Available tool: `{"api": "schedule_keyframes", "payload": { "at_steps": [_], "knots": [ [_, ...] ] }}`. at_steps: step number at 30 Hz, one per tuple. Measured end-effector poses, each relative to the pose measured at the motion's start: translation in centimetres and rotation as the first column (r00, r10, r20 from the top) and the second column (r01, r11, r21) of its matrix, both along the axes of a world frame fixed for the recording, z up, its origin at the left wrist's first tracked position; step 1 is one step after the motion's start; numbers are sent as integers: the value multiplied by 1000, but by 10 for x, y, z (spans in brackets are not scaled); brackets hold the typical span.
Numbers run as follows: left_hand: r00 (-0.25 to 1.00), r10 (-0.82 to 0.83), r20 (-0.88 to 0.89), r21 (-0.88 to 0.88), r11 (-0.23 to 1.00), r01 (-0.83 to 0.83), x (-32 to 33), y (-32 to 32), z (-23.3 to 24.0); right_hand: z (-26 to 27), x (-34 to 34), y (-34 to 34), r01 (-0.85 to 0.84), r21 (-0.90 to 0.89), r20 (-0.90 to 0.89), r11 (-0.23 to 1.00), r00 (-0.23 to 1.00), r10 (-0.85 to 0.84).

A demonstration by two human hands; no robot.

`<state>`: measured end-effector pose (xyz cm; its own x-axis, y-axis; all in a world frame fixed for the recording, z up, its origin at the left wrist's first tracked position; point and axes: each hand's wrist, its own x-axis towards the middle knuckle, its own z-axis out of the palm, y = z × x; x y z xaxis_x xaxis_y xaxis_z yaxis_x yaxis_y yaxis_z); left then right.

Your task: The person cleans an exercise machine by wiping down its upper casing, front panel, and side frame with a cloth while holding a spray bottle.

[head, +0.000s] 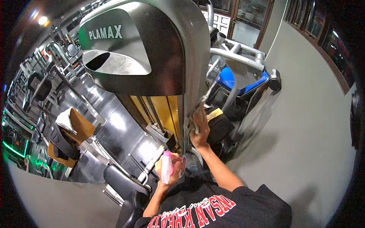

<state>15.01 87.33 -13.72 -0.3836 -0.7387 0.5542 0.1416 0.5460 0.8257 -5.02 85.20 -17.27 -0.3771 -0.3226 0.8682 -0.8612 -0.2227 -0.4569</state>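
Observation:
My left hand [178,168] grips a spray bottle with a pink and white trigger head [166,172], held low in front of my body. Most of the bottle below the head is hidden by my fingers. With my right hand [201,131] I press a greyish cloth [196,114] flat against the grey metal side column of a Plamax weight machine [196,57]. The machine's dark rounded top cover [168,57] rises above both hands. Under that cover, guide rods stand before a yellow panel [172,111].
A white towel [65,119] lies over a brown pad at left. A black padded seat [122,176] is close by my left arm. Behind the column at right stands a silver-framed machine with a blue part [226,76], beside a grey wall [308,114].

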Motion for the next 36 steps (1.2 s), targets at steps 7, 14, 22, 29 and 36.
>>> {"api": "schedule_keyframes", "payload": {
  "at_steps": [7,14,22,29,36],
  "knots": [
    [996,-73,50,21,997,72,0,-1,0,-121,6,35,-290,301,516,909,850,100],
    [997,-25,68,-27,999,27,4,0,14,12,-7,-2,-20,-121,241,992,969,49],
    [997,-60,55,-70,996,63,-3,2,27,-80,17,9,-16,150,182,989,983,-12],
    [988,-137,64,-27,990,139,-26,-3,84,-128,2,16,-132,48,504,990,859,90],
    [989,-149,-7,19,989,149,-43,-18,124,0,0,13,-142,-304,609,942,732,307]
  ]
}}
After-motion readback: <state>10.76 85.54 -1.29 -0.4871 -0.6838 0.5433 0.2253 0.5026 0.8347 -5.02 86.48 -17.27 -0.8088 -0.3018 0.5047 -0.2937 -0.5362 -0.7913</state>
